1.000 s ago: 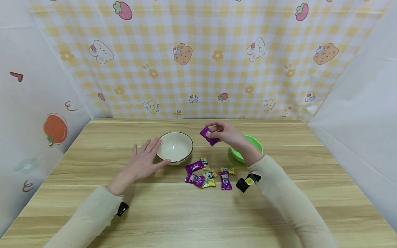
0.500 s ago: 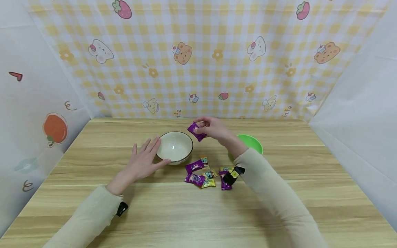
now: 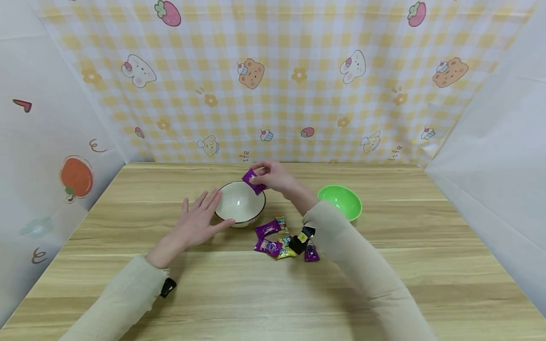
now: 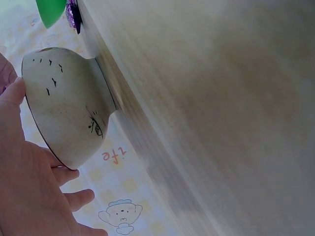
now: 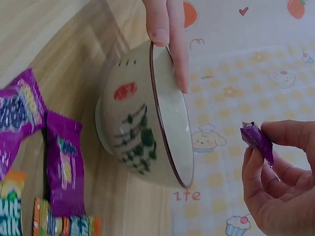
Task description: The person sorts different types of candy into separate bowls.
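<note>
A white ceramic bowl [image 3: 240, 202] with a dark rim stands on the table; in the right wrist view its outer wall [image 5: 130, 118] bears a painted pattern. My left hand [image 3: 198, 222] rests on its left rim with fingers spread and fairly straight. Between thumb and fingers, my right hand [image 3: 275, 179] pinches a purple candy packet [image 3: 253, 181] over the bowl's far right rim. Several purple candies [image 3: 267, 229] and yellow candies [image 3: 285, 255] lie in front of the bowl. Some of them are partly hidden by the right wrist's black strap.
A green bowl [image 3: 340, 199] stands to the right, partly behind the right forearm. The wooden table [image 3: 239, 298] reaches back to a checked cloth [image 3: 281, 109] with printed animals. White cloth hangs on both sides.
My right hand has carried the purple candy packet leftward, from near the green bowl to the white bowl's rim. The left hand has stayed where it was.
</note>
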The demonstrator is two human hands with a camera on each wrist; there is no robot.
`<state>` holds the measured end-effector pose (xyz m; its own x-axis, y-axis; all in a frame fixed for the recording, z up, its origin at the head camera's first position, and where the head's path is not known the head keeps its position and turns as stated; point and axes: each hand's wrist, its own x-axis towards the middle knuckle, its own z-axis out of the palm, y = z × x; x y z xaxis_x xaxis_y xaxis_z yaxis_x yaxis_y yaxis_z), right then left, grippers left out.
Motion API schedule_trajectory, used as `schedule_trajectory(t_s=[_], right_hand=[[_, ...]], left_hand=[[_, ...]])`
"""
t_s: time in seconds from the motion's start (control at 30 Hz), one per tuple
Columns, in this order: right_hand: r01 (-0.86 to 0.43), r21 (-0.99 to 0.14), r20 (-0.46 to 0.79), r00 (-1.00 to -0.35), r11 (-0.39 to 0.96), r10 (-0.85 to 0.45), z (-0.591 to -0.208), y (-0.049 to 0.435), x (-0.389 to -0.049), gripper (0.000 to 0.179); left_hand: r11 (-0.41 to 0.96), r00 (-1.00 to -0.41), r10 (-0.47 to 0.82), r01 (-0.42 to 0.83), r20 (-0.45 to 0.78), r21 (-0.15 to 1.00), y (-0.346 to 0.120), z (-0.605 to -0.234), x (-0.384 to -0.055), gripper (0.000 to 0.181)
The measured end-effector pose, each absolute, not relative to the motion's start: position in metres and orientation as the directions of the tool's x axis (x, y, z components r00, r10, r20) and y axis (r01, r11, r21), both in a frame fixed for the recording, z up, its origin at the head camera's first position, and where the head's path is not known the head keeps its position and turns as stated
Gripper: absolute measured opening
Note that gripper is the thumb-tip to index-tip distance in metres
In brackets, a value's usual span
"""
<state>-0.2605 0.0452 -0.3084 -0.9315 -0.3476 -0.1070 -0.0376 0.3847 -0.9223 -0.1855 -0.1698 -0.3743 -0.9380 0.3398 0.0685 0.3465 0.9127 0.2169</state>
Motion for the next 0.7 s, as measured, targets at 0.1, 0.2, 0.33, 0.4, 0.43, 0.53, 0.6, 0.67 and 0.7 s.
schedule_trajectory(t_s=[0.1,0.2,0.33,0.4,0.43,0.53,0.6,0.67,0.7], right_hand=[[-0.028,-0.924,-0.112,-0.933,0.381,-0.341,-0.311,0.038,-0.26,0.031],[-0.02,-0.938,-0.111,-0.928,0.346,-0.355,-0.314,0.034,-0.26,0.031],[-0.018,-0.957,-0.097,-0.92,0.289,-0.379,-0.317,0.036,-0.258,0.03],[-0.019,-0.964,-0.088,-0.919,0.266,-0.384,-0.317,0.039,-0.258,0.03],[-0.02,-0.965,-0.085,-0.919,0.26,-0.384,-0.317,0.041,-0.258,0.03],[-0.045,-0.964,-0.063,-0.919,0.264,-0.389,-0.317,0.049,-0.257,0.03],[-0.081,-0.957,-0.04,-0.913,0.278,-0.405,-0.317,0.055,-0.256,0.03],[-0.126,-0.947,-0.013,-0.904,0.295,-0.427,-0.317,0.062,-0.255,0.03],[-0.153,-0.941,0.005,-0.896,0.3,-0.443,-0.318,0.066,-0.255,0.029]], left_hand=[[0.912,-0.937,0.342,0.348,0.069,0.218,-0.17,-0.374,-0.185,0.09],[0.911,-0.936,0.343,0.351,0.075,0.216,-0.17,-0.375,-0.185,0.09],[0.909,-0.934,0.347,0.358,0.091,0.215,-0.17,-0.375,-0.185,0.09],[0.908,-0.933,0.345,0.359,0.096,0.218,-0.17,-0.375,-0.185,0.089],[0.907,-0.933,0.345,0.359,0.098,0.22,-0.17,-0.375,-0.185,0.089],[0.907,-0.934,0.342,0.356,0.1,0.225,-0.17,-0.375,-0.186,0.089],[0.907,-0.934,0.341,0.356,0.102,0.225,-0.17,-0.375,-0.186,0.089],[0.908,-0.935,0.341,0.355,0.1,0.224,-0.17,-0.375,-0.186,0.089],[0.908,-0.935,0.341,0.354,0.097,0.223,-0.169,-0.375,-0.186,0.09]])
